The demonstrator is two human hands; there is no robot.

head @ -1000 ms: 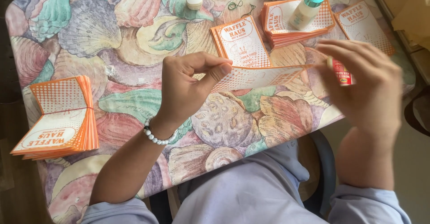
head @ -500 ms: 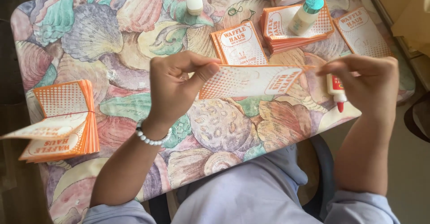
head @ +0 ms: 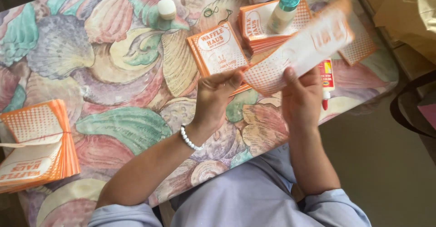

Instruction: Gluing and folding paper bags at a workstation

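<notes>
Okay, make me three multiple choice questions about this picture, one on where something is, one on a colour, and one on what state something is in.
1. Where does the large stack of orange-and-white paper sleeves lie?
A. at the table's left edge
B. under the bottle
C. on the floor

2. What colour is the cap of the bottle?
A. red
B. teal
C. black

3. How is the long paper piece held?
A. flat on the table, untouched
B. up off the table between both hands
C. crumpled in one fist

Answers:
1. A, the stack sits at the left edge of the shell-patterned table.
2. B, its cap is teal above a pale body.
3. B, the left hand pinches its near end and the right hand grips it from below, and it slants upward.
</notes>
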